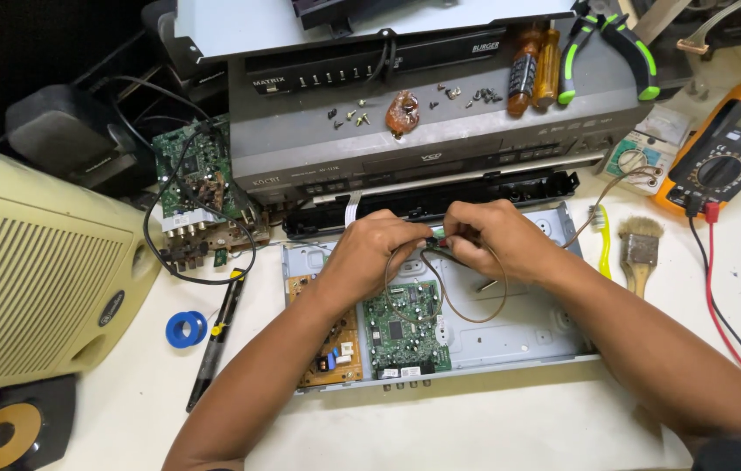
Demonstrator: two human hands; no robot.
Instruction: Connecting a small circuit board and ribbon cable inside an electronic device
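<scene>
Your forearms crossed the counter [492, 419]; left hand [370, 249] and right hand [497, 237] pinched a small connector [437, 241] above the green board [405, 324]. Looped wires [453, 310] beneath them risked snagging.

Matt grey metal chassis [519, 336], glossy green circuit board [405, 327], wooden-handled brush [640, 253].

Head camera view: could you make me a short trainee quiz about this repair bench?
1. True or false: the yellow toothbrush lies left of the wooden-handled paintbrush.
2. Which colour is the roll of tape by the black soldering iron? A red, B blue, C white.
3. What loops below both hands, left hand and right hand?
Key: 1 true. 2 B. 3 A thin brown cable over the open grey metal chassis.
</scene>
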